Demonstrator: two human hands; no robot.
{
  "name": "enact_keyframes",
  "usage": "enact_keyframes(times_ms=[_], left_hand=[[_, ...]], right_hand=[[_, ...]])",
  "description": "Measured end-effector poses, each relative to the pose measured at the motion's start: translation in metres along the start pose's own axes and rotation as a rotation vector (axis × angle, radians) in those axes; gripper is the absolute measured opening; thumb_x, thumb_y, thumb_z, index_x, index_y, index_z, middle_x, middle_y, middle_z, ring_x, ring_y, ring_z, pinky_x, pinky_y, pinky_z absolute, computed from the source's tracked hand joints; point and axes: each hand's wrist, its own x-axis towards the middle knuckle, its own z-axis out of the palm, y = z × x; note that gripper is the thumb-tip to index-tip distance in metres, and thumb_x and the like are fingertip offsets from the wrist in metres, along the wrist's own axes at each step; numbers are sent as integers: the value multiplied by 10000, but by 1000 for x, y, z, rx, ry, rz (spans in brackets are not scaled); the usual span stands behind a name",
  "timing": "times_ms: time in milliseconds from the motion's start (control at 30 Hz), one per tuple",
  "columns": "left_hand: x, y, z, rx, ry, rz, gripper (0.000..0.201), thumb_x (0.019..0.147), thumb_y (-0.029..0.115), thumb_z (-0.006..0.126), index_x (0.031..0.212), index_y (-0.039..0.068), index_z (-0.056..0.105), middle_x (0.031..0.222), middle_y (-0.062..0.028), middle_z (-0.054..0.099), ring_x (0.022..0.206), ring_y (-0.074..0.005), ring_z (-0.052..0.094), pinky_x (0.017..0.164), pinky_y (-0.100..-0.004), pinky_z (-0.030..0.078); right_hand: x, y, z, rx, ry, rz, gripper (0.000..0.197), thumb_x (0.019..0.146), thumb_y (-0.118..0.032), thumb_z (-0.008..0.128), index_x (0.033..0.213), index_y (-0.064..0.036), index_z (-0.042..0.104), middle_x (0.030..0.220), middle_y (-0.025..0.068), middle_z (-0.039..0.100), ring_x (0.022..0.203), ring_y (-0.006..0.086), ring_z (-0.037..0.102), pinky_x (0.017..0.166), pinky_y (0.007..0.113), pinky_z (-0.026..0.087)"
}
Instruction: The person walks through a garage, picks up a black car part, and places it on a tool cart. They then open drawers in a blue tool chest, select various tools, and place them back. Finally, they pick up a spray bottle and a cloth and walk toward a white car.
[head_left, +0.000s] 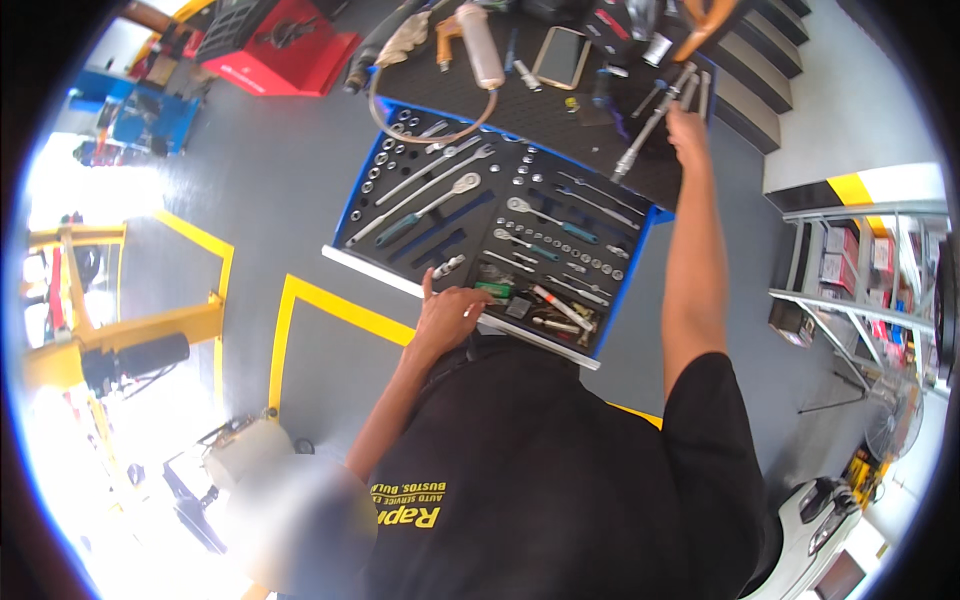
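An open blue tool drawer (345, 215) lined with black foam holds chrome ratchets, wrenches and several sockets. My left hand (450, 315) rests on the drawer's front edge with its fingers apart, holding nothing, beside a small chrome socket piece (448, 266). My right arm reaches far over the drawer to the black cart top (540, 115). There my right hand (688, 125) closes on a long chrome ratchet bar (645, 130) that lies slanted across the mat. My black shirt fills the lower middle of the view.
The cart top also carries a phone (560, 57), a grey spray can with a hose (480, 45) and loose tools. A red machine (280, 45) stands top left and a yellow lift (120, 330) at left. Metal shelves (860, 290) and grey stairs (760, 70) are at right, a white car (825, 510) lower right.
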Motion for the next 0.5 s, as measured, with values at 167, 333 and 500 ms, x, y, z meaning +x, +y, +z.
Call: enact_keyframes(times_ms=[167, 333, 500], left_hand=[[-6, -25, -13, -73, -145, 35, 230, 1031, 229, 582, 1179, 258, 755, 1003, -11, 792, 1096, -228, 716, 1259, -626, 157], [14, -49, -20, -186, -236, 126, 236, 1029, 248, 589, 1208, 229, 742, 932, -43, 788, 1001, -237, 744, 1239, -575, 237], [26, -86, -51, -472, 7, -62, 283, 974, 71, 567, 1166, 170, 750, 912, -94, 780, 879, -275, 755, 1082, -493, 483]], right_hand=[[-132, -56, -10, 702, -361, -4, 236, 1024, -290, 655, 919, -79, 645, 726, -35, 562, 566, 6, 434, 465, 197, 295], [-303, -73, 38, 617, -700, 38, 134, 1000, -184, 717, 1026, -54, 700, 834, -10, 648, 649, 20, 529, 536, 181, 400], [-424, -64, 154, 843, -827, 348, 182, 972, -158, 762, 1043, 6, 726, 878, 35, 704, 740, 89, 639, 672, 242, 524]])
